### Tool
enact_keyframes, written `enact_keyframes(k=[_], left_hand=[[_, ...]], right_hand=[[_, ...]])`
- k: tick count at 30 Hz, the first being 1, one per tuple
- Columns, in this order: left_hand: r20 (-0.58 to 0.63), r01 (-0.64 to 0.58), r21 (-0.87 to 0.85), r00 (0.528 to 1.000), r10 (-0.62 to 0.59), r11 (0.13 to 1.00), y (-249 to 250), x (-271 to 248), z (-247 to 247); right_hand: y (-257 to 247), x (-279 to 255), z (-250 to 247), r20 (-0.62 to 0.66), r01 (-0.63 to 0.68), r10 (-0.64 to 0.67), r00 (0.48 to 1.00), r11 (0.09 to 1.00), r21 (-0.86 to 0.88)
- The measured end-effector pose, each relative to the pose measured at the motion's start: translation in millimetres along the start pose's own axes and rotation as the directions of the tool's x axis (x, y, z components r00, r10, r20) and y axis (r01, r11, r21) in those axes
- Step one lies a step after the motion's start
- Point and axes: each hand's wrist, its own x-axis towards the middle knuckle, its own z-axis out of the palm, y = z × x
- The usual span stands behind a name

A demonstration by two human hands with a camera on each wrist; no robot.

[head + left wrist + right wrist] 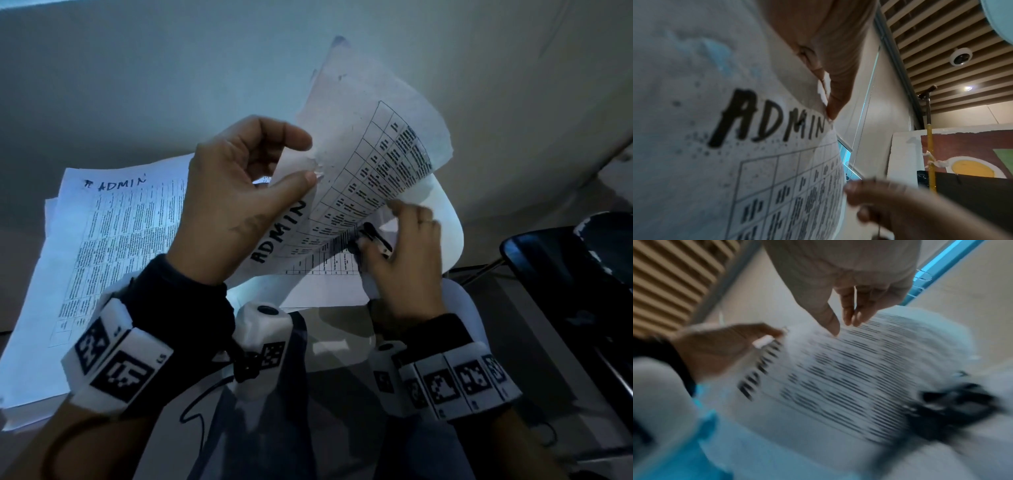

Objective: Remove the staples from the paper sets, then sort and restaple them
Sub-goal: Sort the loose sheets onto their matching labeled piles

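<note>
Head view: a paper set [359, 178] marked "ADMIN" is held up above the table [102, 102], its sheets curled upward. Its top corner is pinched between thumb and forefinger of the left hand [236, 198]; the other fingers are curled loosely. The right hand [400, 260] is seen at the lower right edge of the lifted sheets, with a small black tool [376, 238], probably a staple remover, gripped in its fingers. A second stack of papers [102, 253], also marked "ADMIN", lies flat on the table to the left. A dark chair [575, 274] stands at the right.

Left wrist view: the printed sheet [735, 146] fills the left half, "ADMIN" above a table grid. The corner is pinched by the left hand's fingers [834, 104], just beside the last letter. A blurred part of the right hand [890, 199] is seen low down. A slatted ceiling [941, 48] with a dome camera [960, 56] is behind.

Right wrist view: heavily blurred. The sheet [849, 378] is seen curved, its corner pinched by the left hand [725, 345]. The right hand's fingers [830, 321] are bent down to the paper's top edge. A black blur [951, 405] sits at the right; what it is cannot be told.
</note>
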Motion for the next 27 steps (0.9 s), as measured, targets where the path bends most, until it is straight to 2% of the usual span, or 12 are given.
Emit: enact_keyframes(k=[2, 3, 5, 7, 12, 18, 25, 27], left_hand=[[-0.005, -0.011, 0.032, 1.000, 0.012, 0.999, 1.4, -2.7, 1.8], [0.003, -0.014, 0.044, 1.000, 0.014, 0.999, 2.3, -4.3, 3.0], [0.024, -0.018, 0.050, 1.000, 0.017, 0.999, 3.9, -7.2, 4.9], [0.033, -0.025, 0.047, 0.999, 0.024, 0.999, 4.7, -9.0, 4.8], [0.019, -0.056, 0.077, 0.998, 0.055, 0.995, 1.6, -10.0, 4.1], [0.014, -0.073, 0.092, 0.997, 0.072, 0.993, 3.1, -10.9, 6.1], [0.015, -0.047, 0.019, 0.999, 0.046, 0.999, 9.0, -13.9, 10.6], [0.044, 0.006, -0.075, 0.999, -0.003, 0.997, 11.4, -14.5, 9.8]], right_hand=[[-26.8, -0.5, -13.9, -0.213, 0.096, -0.043, 0.976, 0.965, 0.244], [-41.9, -0.1, -20.0, -0.248, 0.126, -0.039, 0.968, 0.929, 0.347], [-66.8, 2.8, -28.7, -0.186, 0.115, -0.029, 0.982, 0.874, 0.472], [-80.7, 5.4, -32.1, -0.094, 0.076, -0.031, 0.995, 0.852, 0.517], [-88.6, 7.7, -33.6, -0.116, 0.075, -0.023, 0.993, 0.881, 0.468], [-92.4, 8.1, -39.3, -0.069, 0.040, -0.008, 0.998, 0.882, 0.470], [-91.2, 5.6, -39.2, -0.093, 0.110, -0.080, 0.992, 0.918, 0.382], [-88.8, 5.0, -39.1, -0.103, 0.157, -0.129, 0.986, 0.924, 0.349]])
